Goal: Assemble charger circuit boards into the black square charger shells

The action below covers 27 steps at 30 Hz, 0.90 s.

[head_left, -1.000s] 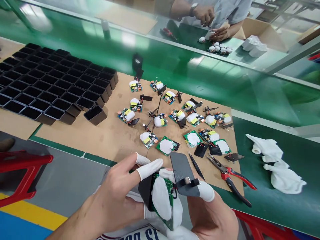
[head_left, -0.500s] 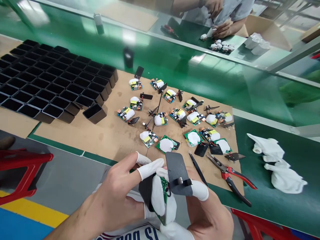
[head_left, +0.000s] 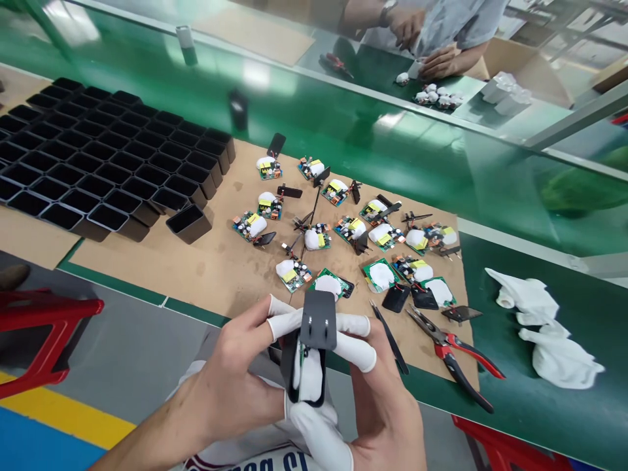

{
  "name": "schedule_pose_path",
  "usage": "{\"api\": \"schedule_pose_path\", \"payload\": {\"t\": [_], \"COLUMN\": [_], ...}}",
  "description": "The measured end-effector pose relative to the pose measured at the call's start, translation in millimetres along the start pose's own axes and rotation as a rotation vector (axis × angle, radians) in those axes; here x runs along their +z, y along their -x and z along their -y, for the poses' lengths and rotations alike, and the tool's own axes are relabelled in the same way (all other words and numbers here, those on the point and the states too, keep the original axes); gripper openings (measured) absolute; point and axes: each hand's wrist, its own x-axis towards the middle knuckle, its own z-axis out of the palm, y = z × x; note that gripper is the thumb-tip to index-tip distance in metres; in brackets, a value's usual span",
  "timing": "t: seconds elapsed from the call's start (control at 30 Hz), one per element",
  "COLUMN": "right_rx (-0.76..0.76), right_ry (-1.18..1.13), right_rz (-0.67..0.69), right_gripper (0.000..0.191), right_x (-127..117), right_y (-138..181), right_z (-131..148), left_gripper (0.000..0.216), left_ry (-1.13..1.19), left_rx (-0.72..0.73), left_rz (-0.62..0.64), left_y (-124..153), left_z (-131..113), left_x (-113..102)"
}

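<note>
A black plastic case [head_left: 287, 366] is held low in front of me, its open mouth facing up toward the camera. Gloved fingertips of my left hand [head_left: 235, 366] close around its left side. Inside the case sits a circuit board with white compound [head_left: 310, 376], its lower part hidden. A flat black plug cover [head_left: 318, 307] with two metal pins stands tilted over the far end of the mouth. My right hand [head_left: 377, 399], also in white finger cots, closes on the case from the right; its fingers touch the cover's edge and its thumb is at the near end.
Rows of black cases [head_left: 103, 157] stand on the left. Several circuit boards [head_left: 255, 226] with attached covers lie on the cardboard [head_left: 216, 261]. Tweezers [head_left: 391, 340], red-handled pliers [head_left: 454, 353] and white finger cots [head_left: 559, 353] are on the right. A co-worker's hands [head_left: 436, 62] work beyond the glass.
The circuit board has gone from beside the case down into it. The plug cover has moved left and now stands over the mouth. My right hand has shifted left, against the case.
</note>
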Motion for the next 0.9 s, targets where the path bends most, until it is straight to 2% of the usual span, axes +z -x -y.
{"api": "schedule_pose_path", "payload": {"t": [0.13, 0.23, 0.43, 0.67, 0.83, 0.9], "right_rx": [-0.005, -0.092, -0.210, -0.542, -0.604, -0.621], "right_ry": [-0.040, -0.015, 0.053, 0.328, 0.487, 0.531], "right_rz": [-0.005, -0.071, -0.262, -0.466, -0.509, -0.525], "right_gripper": [0.052, 0.045, 0.054, 0.050, 0.065, 0.065], "right_x": [13, 24, 43, 66, 64, 61], "right_y": [-9, -15, -9, 1, 2, 3], "right_z": [6, 8, -3, -22, -31, -34], "left_gripper": [0.062, 0.052, 0.043, 0.039, 0.047, 0.051], "left_ry": [0.032, 0.030, 0.071, 0.082, 0.021, -0.033], "left_rx": [0.002, 0.055, 0.085, 0.061, 0.033, 0.008], "left_rz": [-0.063, -0.084, -0.217, -0.273, -0.277, -0.267], "left_y": [-1, -2, -5, -10, -12, -12], "left_z": [6, 9, 15, 14, 7, 6], "left_x": [4, 4, 0, -2, 1, 4]}}
